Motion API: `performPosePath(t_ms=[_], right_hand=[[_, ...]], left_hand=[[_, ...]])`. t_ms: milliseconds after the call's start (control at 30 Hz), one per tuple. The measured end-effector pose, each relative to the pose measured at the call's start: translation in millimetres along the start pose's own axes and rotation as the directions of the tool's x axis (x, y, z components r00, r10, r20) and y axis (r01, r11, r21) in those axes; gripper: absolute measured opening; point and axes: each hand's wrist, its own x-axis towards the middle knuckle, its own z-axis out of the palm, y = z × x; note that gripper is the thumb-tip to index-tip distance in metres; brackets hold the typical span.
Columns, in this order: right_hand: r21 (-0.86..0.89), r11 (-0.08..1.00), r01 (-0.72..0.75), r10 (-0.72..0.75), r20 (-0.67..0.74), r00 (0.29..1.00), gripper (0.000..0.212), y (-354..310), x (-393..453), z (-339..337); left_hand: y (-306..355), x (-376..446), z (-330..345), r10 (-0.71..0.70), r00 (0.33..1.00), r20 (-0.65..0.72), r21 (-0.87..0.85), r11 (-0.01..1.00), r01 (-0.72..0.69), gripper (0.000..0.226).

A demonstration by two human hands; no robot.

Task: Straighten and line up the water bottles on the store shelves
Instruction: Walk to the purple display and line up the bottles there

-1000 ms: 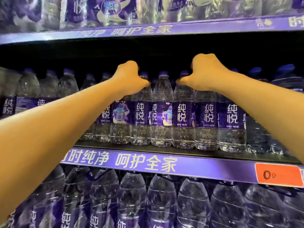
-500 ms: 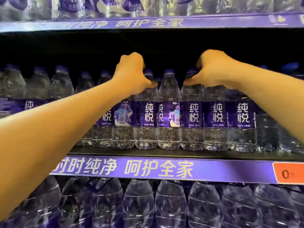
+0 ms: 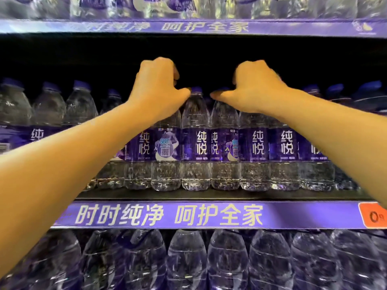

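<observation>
purple-labelled water bottles (image 3: 195,143), marked "纯悦", upright in 1 row on middle shelf (image 3: 209,194); strip (image 3: 169,215) reads "时时纯净 呵护全家". left hand (image 3: 156,88) and right hand (image 3: 256,88): each grip curled over bottle tops, hold itself hidden.

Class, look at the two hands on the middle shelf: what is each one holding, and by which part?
Left hand and right hand each curl over the top of a clear plastic water bottle with a purple label; the caps are hidden, so the exact grip cannot be told.

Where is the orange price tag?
The orange price tag sits at the far right of the purple shelf strip, below the small bottles.
</observation>
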Motion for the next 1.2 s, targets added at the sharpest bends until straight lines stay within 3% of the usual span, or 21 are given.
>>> performPosePath(t_ms=[133,267,400,567,700,800,900,1100,1200], right_hand=[[-0.252,0.966,-0.062,0.058,-0.023,0.998,0.073,-14,4,9],[-0.31,0.946,-0.095,0.121,0.065,0.991,0.09,-18,9,8],[-0.158,0.978,-0.139,0.166,0.172,0.971,0.067,-21,13,0],[0.035,0.988,-0.149,0.134,0.282,0.95,0.052,-12,14,-10],[0.125,0.978,-0.166,0.127,0.27,0.954,0.055,-7,13,-13],[0.009,0.989,-0.146,0.14,0.232,0.963,0.057,-12,8,-11],[-0.042,0.989,-0.143,0.147,0.105,0.984,0.059,-18,0,-5],[-0.063,0.984,-0.165,0.17,0.081,0.982,0.059,-19,-1,-3],[-0.094,0.976,-0.197,0.205,0.087,0.975,0.059,-19,-4,-1]], left_hand=[[-20,-1,-15,-0.082,0.994,0.067,0.037,0.996,0.08,0.035],[-25,-1,-12,-0.183,0.952,0.246,-0.03,0.98,0.196,0.045],[-26,5,-5,-0.219,0.925,0.309,-0.096,0.961,0.259,0.046],[-28,5,-3,-0.25,0.93,0.271,-0.083,0.956,0.281,0.055],[-27,4,-7,-0.263,0.937,0.23,-0.044,0.959,0.28,0.057],[-23,4,-7,-0.25,0.949,0.194,0.029,0.968,0.249,0.067],[-23,5,-7,-0.257,0.946,0.2,0.037,0.966,0.254,0.068],[-28,11,-12,-0.373,0.866,0.334,-0.171,0.879,0.445,0.075],[-30,10,-16,-0.383,0.824,0.418,-0.262,0.817,0.513,0.068]])
